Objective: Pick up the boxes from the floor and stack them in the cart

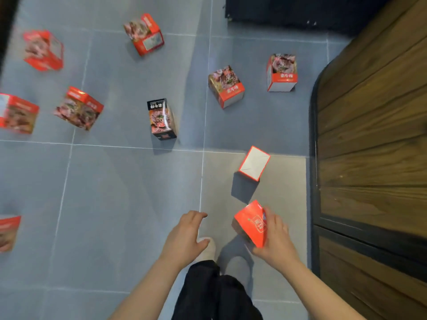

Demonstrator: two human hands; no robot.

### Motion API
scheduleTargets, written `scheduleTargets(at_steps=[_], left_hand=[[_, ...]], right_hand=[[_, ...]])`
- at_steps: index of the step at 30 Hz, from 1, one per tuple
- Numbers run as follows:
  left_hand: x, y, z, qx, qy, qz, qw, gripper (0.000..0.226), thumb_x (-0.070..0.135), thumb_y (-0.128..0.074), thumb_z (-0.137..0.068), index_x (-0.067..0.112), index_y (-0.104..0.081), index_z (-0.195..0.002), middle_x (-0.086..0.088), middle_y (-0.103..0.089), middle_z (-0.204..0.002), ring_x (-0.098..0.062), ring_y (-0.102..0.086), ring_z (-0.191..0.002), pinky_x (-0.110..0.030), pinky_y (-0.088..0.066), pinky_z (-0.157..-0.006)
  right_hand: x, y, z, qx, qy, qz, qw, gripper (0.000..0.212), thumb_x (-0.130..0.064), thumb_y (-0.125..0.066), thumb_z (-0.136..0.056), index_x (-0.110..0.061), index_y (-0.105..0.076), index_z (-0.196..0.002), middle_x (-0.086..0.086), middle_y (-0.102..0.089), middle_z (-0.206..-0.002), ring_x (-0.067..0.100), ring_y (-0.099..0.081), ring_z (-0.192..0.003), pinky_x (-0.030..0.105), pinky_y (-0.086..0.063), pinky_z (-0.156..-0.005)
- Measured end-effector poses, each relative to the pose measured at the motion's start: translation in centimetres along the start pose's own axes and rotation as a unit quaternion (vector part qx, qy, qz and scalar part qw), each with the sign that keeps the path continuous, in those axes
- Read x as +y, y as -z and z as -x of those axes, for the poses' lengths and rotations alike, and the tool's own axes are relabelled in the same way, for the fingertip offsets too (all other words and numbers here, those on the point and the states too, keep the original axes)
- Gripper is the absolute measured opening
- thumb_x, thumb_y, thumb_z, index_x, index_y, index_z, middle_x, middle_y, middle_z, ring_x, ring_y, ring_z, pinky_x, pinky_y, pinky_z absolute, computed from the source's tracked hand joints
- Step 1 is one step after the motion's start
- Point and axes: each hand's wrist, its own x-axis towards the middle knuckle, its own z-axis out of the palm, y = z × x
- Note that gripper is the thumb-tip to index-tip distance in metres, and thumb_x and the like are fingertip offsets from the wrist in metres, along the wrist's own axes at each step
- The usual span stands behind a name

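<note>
Boxes lie scattered on the floor [129,204] from 9 to 1 o'clock; the left hand [184,236] hovers with relaxed, empty fingers, the black box [162,118] at its 12 o'clock. Right hand [275,239] fingers clasp a red box [250,224], long axis toward 11 o'clock. Nearest floor box, the white-faced box [254,163], stands at that hand's 12 o'clock, so the right hand is judged closer, yet occupied.

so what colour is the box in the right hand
Orange-red box, gripped by the right hand; head view.
</note>
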Motion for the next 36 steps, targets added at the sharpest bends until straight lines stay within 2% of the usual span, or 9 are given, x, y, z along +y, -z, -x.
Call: scheduleTargets(at_steps=[7,12,15,17,21,26,30,34,36], left_hand=[[3.0,7.2,5.3,0.079,-0.056,-0.016,0.995,0.109,0.036,-0.08,-0.056,0.017,-0.024,-0.148,-0.002,-0.025,-0.154,-0.019,-0.024,-0.141,-0.035,-0.037,-0.106],[0.7,10.7,8.9,0.152,-0.051,0.024,0.987,0.113,0.039,-0.069,-0.061,0.028,-0.002,-0.15,0.011,-0.007,-0.158,-0.007,-0.012,-0.143,-0.028,-0.031,-0.109],[-1.4,11.1,11.6,0.179,-0.036,0.048,0.982,0.102,0.039,-0.067,-0.063,0.031,-0.011,-0.148,0.011,-0.019,-0.154,-0.006,-0.023,-0.139,-0.027,-0.039,-0.104],[-2.9,10.8,13.2,0.198,-0.011,0.044,0.979,0.085,0.038,-0.065,-0.064,0.032,-0.024,-0.138,0.011,-0.033,-0.14,-0.008,-0.035,-0.129,-0.031,-0.048,-0.091],[-6.5,9.9,16.0,0.225,0.058,0.1,0.968,0.071,0.038,-0.061,-0.064,0.031,-0.029,-0.127,0.01,-0.037,-0.124,-0.012,-0.044,-0.116,-0.034,-0.049,-0.088],[-13.2,9.9,20.1,0.251,0.108,0.224,0.935,0.078,0.04,-0.071,-0.057,0.029,-0.037,-0.126,0.014,-0.039,-0.117,-0.007,-0.047,-0.109,-0.029,-0.046,-0.091],[-19.3,11.0,23.7,0.282,0.151,0.206,0.925,0.085,0.049,-0.068,-0.057,0.024,-0.038,-0.133,0.01,-0.043,-0.125,-0.012,-0.042,-0.121,-0.024,-0.033,-0.103],[-25.7,12.5,27.3,0.264,0.189,0.142,0.935,0.112,0.07,-0.047,-0.056,0.021,-0.009,-0.15,0.003,-0.026,-0.149,-0.017,-0.013,-0.143,-0.035,-0.002,-0.119],[-28.8,13.8,28.9,0.248,0.192,0.166,0.935,0.107,0.062,-0.062,-0.06,0.022,-0.016,-0.148,0.004,-0.033,-0.143,-0.015,-0.026,-0.137,-0.026,-0.01,-0.115]], right_hand=[[-12.0,9.1,5.1,-0.119,0.241,0.07,0.961,0.11,-0.021,-0.072,-0.067,-0.015,0.001,-0.148,0.003,-0.026,-0.142,0.019,-0.027,-0.132,0.012,-0.016,-0.1],[-18.2,10.0,6.5,-0.124,0.329,0.104,0.93,0.104,-0.025,-0.067,-0.07,-0.024,0.001,-0.148,-0.003,-0.031,-0.134,0.012,-0.032,-0.126,0.013,-0.025,-0.098],[-21.0,8.5,6.3,-0.127,0.372,0.125,0.911,0.104,-0.031,-0.065,-0.065,-0.033,0.001,-0.146,-0.004,-0.034,-0.135,0.013,-0.037,-0.126,0.026,-0.04,-0.099],[-22.9,7.1,6.6,-0.143,0.388,0.133,0.901,0.102,-0.03,-0.065,-0.064,-0.041,-0.001,-0.143,-0.009,-0.031,-0.135,0.011,-0.035,-0.128,0.031,-0.044,-0.097],[-26.5,4.3,7.1,-0.185,0.389,0.13,0.893,0.11,-0.028,-0.076,-0.063,-0.041,-0.002,-0.143,-0.013,-0.017,-0.141,0.006,-0.026,-0.134,0.012,-0.026,-0.104],[-32.6,-0.5,6.8,-0.213,0.377,0.198,0.879,0.116,-0.033,-0.08,-0.064,-0.029,0.0,-0.149,-0.01,-0.019,-0.147,0.007,-0.03,-0.133,0.025,-0.034,-0.107],[-39.7,-6.2,7.1,-0.229,0.379,0.235,0.865,0.095,-0.028,-0.078,-0.063,-0.019,-0.024,-0.141,-0.003,-0.036,-0.136,0.014,-0.045,-0.122,0.022,-0.039,-0.098],[-47.8,-11.6,8.5,-0.267,0.395,0.276,0.835,0.091,-0.025,-0.077,-0.06,-0.017,-0.029,-0.137,0.001,-0.041,-0.132,0.02,-0.052,-0.115,0.03,-0.043,-0.095],[-51.7,-14.3,9.4,-0.285,0.405,0.293,0.818,0.091,-0.023,-0.077,-0.061,-0.014,-0.03,-0.137,0.005,-0.043,-0.132,0.024,-0.053,-0.115,0.033,-0.043,-0.095]])
